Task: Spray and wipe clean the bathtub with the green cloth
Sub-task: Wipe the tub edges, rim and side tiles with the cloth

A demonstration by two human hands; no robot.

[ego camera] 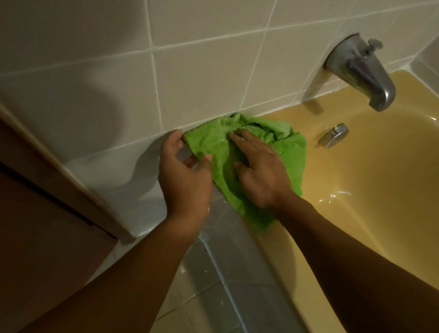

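Observation:
A green cloth (293, 156) lies crumpled on the corner rim of the yellow bathtub (386, 178), against the tiled wall. My right hand (258, 173) presses flat on the cloth with its fingers spread. My left hand (185, 172) pinches the cloth's near left corner between thumb and fingers. No spray bottle is in view.
A metal tub spout (361, 71) juts from the white tiled wall (116, 45) above the tub's end. A round chrome overflow plate (333, 135) sits below it. A brown door and its frame (17, 189) stand at the left. Grey tiles (236, 281) face the tub's outer side.

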